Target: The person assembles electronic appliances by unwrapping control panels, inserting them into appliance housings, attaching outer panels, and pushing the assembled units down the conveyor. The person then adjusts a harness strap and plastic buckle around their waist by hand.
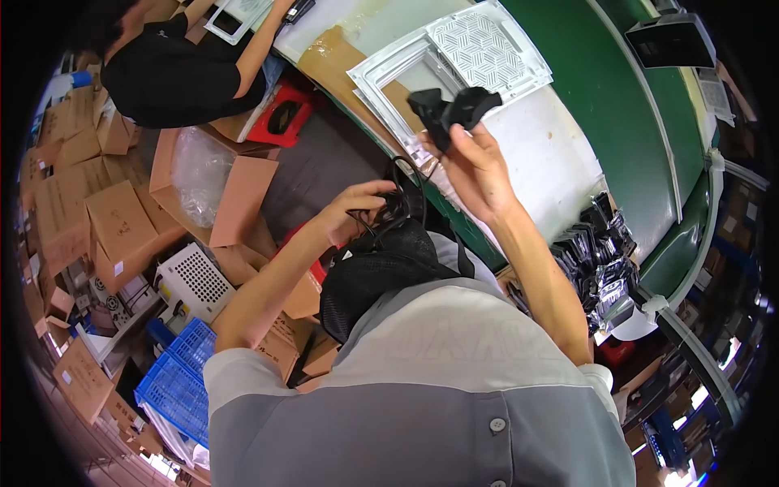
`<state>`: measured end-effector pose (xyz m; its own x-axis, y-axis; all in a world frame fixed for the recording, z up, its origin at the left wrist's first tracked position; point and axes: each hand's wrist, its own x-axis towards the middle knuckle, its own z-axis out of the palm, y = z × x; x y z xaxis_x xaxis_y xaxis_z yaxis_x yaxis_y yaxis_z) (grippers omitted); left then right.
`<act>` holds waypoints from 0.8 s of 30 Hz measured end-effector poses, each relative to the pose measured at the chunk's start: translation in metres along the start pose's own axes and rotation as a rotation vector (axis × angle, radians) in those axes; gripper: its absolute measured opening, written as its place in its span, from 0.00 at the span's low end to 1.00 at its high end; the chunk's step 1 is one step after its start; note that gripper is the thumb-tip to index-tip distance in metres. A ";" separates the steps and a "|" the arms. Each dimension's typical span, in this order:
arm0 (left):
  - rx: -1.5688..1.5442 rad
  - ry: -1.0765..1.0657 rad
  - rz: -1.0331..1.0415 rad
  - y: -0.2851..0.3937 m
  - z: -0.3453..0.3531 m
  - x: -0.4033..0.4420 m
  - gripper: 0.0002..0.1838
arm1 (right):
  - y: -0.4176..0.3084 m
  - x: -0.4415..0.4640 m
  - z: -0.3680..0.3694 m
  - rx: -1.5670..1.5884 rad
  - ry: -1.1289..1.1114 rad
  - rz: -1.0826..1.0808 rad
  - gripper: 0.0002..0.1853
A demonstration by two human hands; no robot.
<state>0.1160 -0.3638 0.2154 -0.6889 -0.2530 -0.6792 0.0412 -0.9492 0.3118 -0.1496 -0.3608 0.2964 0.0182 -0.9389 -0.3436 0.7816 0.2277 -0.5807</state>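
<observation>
My right hand is closed on a black molded part, lifted over the near edge of the white work surface. The part has two flared ends, and its exact kind is unclear. Thin black cable runs in loops near my lap, and my left hand has its fingers curled around it. Below the cable, a black mesh bag or cloth rests against my body. Just beyond my right hand lies a white plastic panel with a patterned grille and a rectangular opening.
Many dark, plastic-wrapped pieces are heaped to the right of my forearm. A green conveyor belt runs past the table. At upper left sits a co-worker in black, near a red stool. Cardboard boxes and a blue crate crowd the left.
</observation>
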 end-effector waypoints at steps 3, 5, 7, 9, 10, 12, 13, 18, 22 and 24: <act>0.052 0.118 0.205 0.027 0.011 -0.018 0.18 | -0.006 -0.007 -0.020 -0.028 0.076 0.015 0.20; 0.059 0.144 0.269 0.052 0.012 -0.036 0.17 | -0.004 -0.011 -0.020 -0.008 0.088 0.020 0.20; 0.076 0.213 0.350 0.072 0.027 -0.052 0.16 | 0.002 -0.010 -0.009 0.045 0.069 0.054 0.21; 0.076 0.202 0.341 0.086 0.043 -0.069 0.11 | 0.004 -0.003 0.006 0.054 0.046 0.057 0.20; 0.078 0.206 0.343 0.086 0.048 -0.074 0.11 | 0.006 0.002 0.011 0.049 0.028 0.055 0.20; -0.003 0.247 0.294 0.082 0.057 -0.081 0.10 | 0.012 0.015 0.015 0.037 -0.020 0.044 0.19; -0.114 0.264 0.332 0.074 0.056 -0.081 0.10 | 0.014 0.023 0.015 0.021 -0.060 0.032 0.19; -0.077 0.299 0.320 0.050 0.052 -0.077 0.14 | 0.041 0.053 -0.018 -0.045 -0.085 0.029 0.19; -0.048 0.328 0.273 0.039 0.037 -0.079 0.18 | 0.053 0.043 -0.028 -0.056 -0.026 0.120 0.20; -0.077 0.314 0.269 0.042 0.035 -0.086 0.17 | 0.048 0.031 -0.027 -0.260 -0.006 0.319 0.22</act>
<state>0.1516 -0.3755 0.3098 -0.3929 -0.5273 -0.7534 0.2522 -0.8496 0.4632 -0.1285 -0.3716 0.2382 0.2388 -0.8119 -0.5327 0.5526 0.5647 -0.6129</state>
